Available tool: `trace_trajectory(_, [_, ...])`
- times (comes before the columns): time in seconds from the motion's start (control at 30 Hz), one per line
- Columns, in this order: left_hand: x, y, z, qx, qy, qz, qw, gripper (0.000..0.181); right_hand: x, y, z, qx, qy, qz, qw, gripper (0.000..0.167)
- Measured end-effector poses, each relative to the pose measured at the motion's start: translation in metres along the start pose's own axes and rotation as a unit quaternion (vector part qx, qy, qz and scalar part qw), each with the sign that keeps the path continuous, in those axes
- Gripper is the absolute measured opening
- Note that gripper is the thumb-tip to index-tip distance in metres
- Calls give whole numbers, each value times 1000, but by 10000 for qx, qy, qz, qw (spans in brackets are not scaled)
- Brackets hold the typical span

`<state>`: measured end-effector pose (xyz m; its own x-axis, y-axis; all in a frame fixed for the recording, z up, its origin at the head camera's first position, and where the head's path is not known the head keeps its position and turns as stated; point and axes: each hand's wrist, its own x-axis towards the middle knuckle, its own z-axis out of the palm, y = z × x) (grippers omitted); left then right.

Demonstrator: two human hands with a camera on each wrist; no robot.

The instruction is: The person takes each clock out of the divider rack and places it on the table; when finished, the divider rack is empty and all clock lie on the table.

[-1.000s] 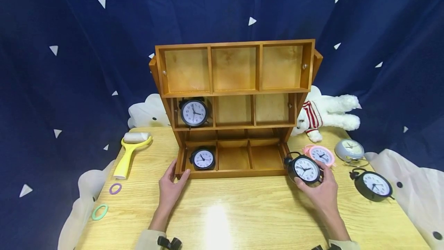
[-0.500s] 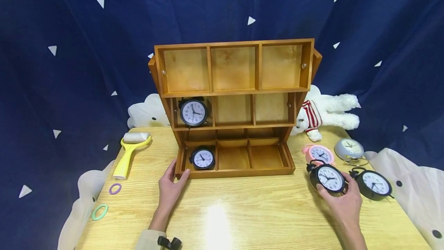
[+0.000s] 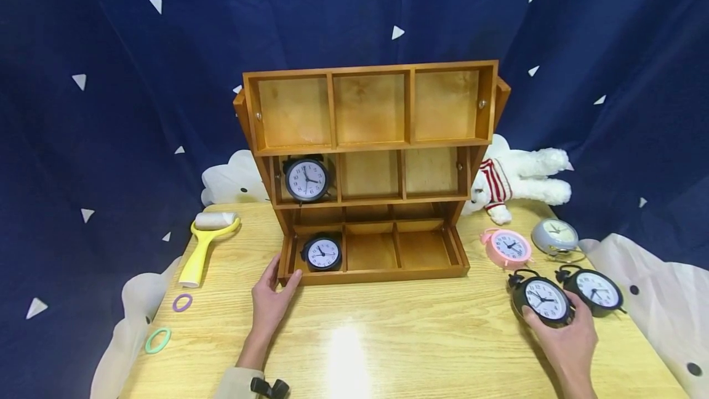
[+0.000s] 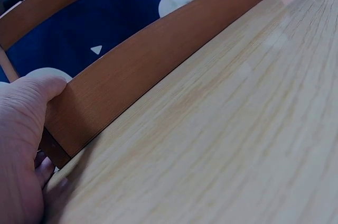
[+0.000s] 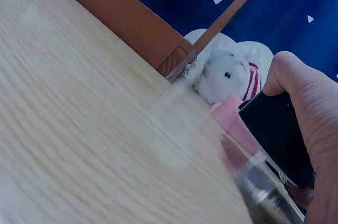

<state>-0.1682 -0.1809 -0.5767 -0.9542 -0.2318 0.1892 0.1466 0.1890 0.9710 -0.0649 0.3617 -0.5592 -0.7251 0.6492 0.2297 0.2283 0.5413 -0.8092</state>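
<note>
The left hand (image 3: 271,303) grips the wooden shelf (image 3: 376,276) by its front left corner. Over on the right of the table (image 3: 421,337), the right hand (image 3: 572,332) holds a black clock (image 3: 547,299) between thumb and fingers, in front of a pink clock (image 3: 511,246) and just beside a second black clock (image 3: 598,292); whether it touches the wood, I can't tell.

Left grip (image 3: 268,302) has its thumb (image 4: 52,87) spread, right grip (image 3: 573,335) is curled
</note>
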Motion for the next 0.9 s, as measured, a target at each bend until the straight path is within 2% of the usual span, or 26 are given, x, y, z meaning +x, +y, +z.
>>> trace_trajectory(0.2, [-5,26,0,32,-7,-42,10000,66,2,7,0,-115,97,-22,9999,87])
trace_trajectory(0.3, [-6,32,0,55,-3,-22,10000,66,3,10,1,-199,84,-5,9998,89])
trace_trajectory(0.37, [-6,27,0,25,9,-15,10000,66,4,11,1,-247,63,32,9997,89])
trace_trajectory(0.6, [0,-3,1,23,79,60,9999,68,7,15,0,-342,117,112,9993,87])
trace_trajectory(0.9, [0,-4,0,75,63,94,9999,71,11,17,-1,-453,-96,330,9984,91])
